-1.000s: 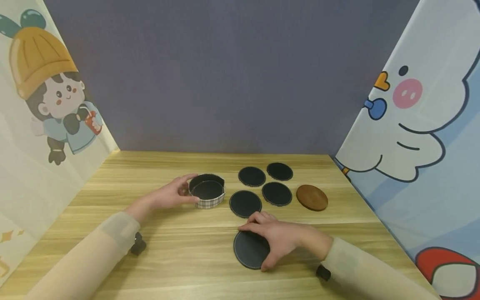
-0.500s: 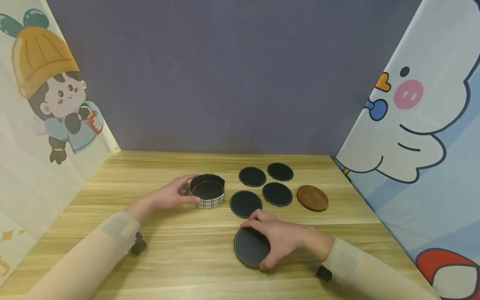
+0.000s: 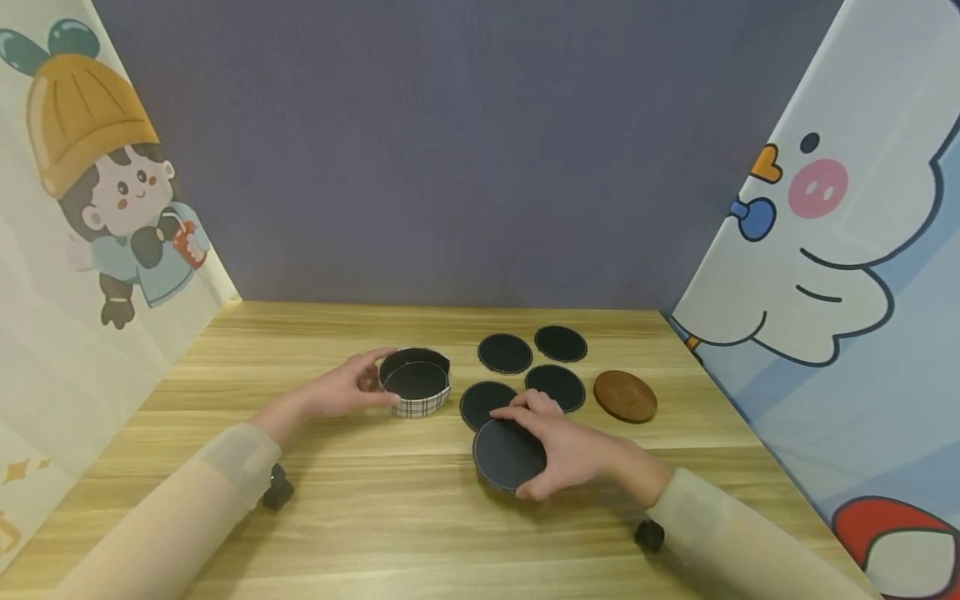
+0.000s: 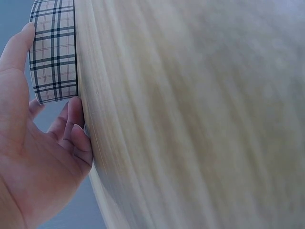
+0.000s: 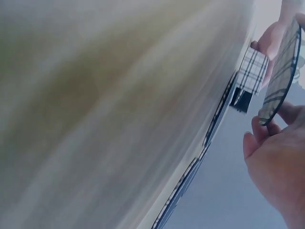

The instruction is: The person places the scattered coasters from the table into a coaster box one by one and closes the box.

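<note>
Fingers of the right hand (image 3: 570, 454) are curled round a black coaster (image 3: 508, 455), which is held tilted just off the wooden surface (image 3: 375, 517). At its ten o'clock, a plaid round holder (image 3: 415, 382) is gripped at the rim by the left hand (image 3: 341, 390).

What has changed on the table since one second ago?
The right hand has lifted the dark coaster it grips off the table and moved it a little toward the plaid holder. The left hand still holds that holder; the other coasters lie unmoved.
</note>
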Available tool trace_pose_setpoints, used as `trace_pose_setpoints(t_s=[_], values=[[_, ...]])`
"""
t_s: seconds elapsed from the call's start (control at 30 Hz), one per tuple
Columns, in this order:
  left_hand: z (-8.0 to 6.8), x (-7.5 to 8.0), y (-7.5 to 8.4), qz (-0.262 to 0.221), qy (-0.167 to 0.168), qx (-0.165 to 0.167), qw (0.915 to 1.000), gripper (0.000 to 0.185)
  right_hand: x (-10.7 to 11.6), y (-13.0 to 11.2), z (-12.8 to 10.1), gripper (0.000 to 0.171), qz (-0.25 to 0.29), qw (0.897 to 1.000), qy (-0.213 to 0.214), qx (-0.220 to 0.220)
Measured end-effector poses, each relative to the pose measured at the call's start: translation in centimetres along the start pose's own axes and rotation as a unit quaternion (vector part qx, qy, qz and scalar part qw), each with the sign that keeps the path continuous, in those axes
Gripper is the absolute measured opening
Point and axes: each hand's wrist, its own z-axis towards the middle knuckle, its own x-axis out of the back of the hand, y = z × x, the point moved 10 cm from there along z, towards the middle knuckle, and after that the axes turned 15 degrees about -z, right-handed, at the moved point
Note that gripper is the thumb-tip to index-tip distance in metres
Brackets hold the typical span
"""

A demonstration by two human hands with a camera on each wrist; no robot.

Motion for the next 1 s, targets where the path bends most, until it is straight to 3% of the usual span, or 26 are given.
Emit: trace_pose_setpoints(t_s=[0.37, 0.63, 1.0], values=[[0.1, 0.0, -0.3, 0.003, 0.001, 0.002, 1.0, 0.105, 1.3, 3.1, 0.8, 0.105, -0.015, 0.998, 0.049, -0.035], [0.1, 0.0, -0.2, 0.003, 0.0, -0.001, 1.0, 0.105, 1.3, 5.1, 1.7, 0.103, 0.013, 0.997, 0.022, -0.071], [0.2, -0.1, -0.2, 0.004, -0.002, 0.002, 1.0, 0.106, 1.7, 6.0, 3.7, 0.104, 0.008, 0.996, 0.029, -0.087]])
